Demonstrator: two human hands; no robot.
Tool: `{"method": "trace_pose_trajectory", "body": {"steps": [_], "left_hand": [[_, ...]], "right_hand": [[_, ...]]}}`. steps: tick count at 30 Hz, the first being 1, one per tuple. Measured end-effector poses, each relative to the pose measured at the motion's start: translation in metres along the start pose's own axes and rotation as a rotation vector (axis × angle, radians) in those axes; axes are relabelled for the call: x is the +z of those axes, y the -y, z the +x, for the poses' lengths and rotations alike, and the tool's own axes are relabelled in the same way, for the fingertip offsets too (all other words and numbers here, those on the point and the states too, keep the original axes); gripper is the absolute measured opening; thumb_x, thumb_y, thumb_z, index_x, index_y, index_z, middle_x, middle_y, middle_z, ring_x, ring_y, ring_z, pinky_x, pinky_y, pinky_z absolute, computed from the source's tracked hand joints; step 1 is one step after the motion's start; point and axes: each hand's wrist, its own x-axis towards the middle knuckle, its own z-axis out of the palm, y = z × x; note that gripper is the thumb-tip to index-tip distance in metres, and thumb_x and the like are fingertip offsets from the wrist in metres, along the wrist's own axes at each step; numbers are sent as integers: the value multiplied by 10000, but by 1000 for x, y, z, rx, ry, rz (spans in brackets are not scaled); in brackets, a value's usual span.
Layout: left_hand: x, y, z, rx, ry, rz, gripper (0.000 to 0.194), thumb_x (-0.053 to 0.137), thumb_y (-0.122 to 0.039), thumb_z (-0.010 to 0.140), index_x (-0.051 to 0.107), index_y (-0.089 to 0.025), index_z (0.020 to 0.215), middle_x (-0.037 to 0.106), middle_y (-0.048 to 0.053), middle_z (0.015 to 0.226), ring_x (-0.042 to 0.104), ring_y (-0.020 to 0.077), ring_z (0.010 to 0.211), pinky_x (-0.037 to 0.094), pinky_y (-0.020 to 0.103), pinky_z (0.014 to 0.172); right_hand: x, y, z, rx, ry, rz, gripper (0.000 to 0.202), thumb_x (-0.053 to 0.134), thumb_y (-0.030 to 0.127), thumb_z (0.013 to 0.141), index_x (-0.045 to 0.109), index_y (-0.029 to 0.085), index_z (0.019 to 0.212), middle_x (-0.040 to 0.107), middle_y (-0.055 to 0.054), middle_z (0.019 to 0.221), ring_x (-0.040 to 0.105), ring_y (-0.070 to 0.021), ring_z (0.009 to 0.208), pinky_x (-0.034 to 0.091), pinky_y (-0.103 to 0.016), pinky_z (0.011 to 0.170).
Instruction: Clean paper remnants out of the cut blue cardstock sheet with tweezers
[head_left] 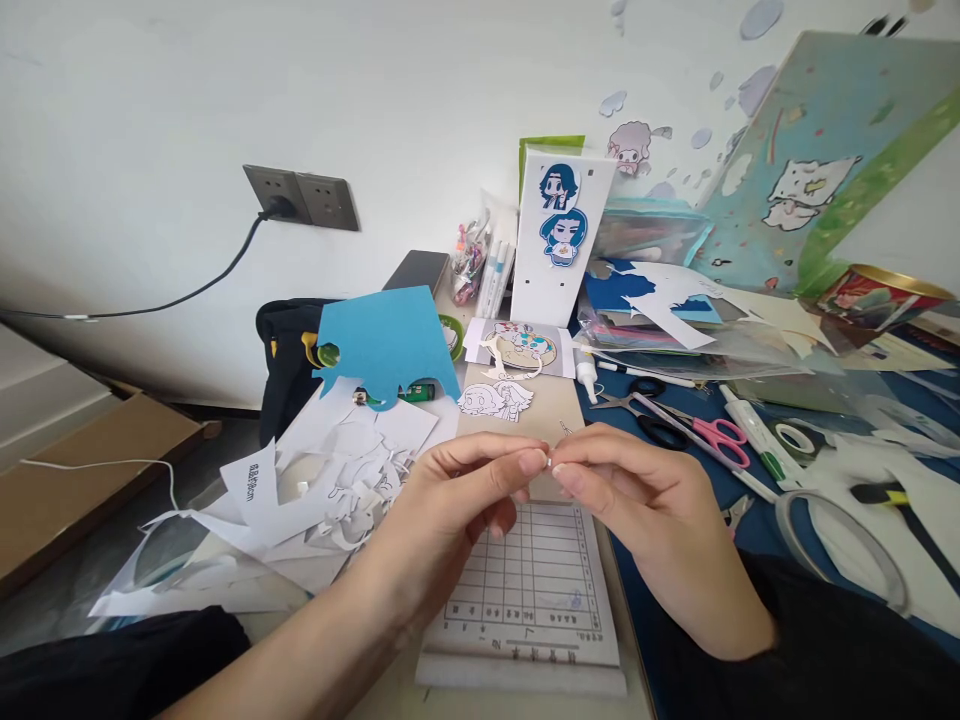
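Note:
My left hand (pixel 472 480) and my right hand (pixel 637 500) meet fingertip to fingertip above a printed form pad (pixel 540 590). Thumb and forefinger of each hand pinch a tiny white piece (pixel 549 462), too small to name. Just beyond the fingers lie black-and-white paper cutouts of cartoon figures (pixel 495 400). Behind those, a coloured cartoon drawing (pixel 521 345) rests at the foot of a white upright panel (pixel 559 240) bearing two blue-haired character cutouts. My fingers partly hide the beige surface under them.
Paper scraps (pixel 360 500) heap at the left beside a cut blue sheet (pixel 382 340). On the right are black-handled scissors (pixel 652 400), pink-handled scissors (pixel 724 440), a glue bottle (pixel 587 378), a tape roll (pixel 795 437) and a large ring (pixel 840 545). A wall socket (pixel 300 197) holds a black plug.

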Motion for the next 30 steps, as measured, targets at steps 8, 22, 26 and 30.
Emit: {"method": "trace_pose_trajectory", "body": {"steps": [8,22,26,30], "left_hand": [[1,2,-1,-28,14,-43,105,790,-291,634,739,-204,663,550,-44,521,390,14,436,297,117,410],[1,2,-2,-44,37,-76,68,784,-257,640,741,-208,658,549,-37,529,402,25,463,311,115,406],[1,2,-1,-43,41,-75,76,782,-261,643,739,-204,670,540,-39,517,404,25,464,309,111,405],[1,2,-1,-37,28,-62,75,785,-260,639,738,-204,655,558,-35,540,418,30,480,318,114,407]], "right_hand": [[-1,2,-3,-28,-8,-42,148,628,180,829,713,296,794,661,54,776,586,-96,747,455,-205,682],[2,3,-4,-70,-50,-129,141,618,156,822,696,261,770,669,46,785,601,-99,749,462,-209,679],[2,3,-4,-65,-48,-139,135,620,160,821,693,260,768,667,48,784,599,-98,749,460,-209,677],[2,2,-5,-66,-46,-139,124,627,165,815,691,256,759,665,47,772,599,-100,741,463,-213,674]]}}
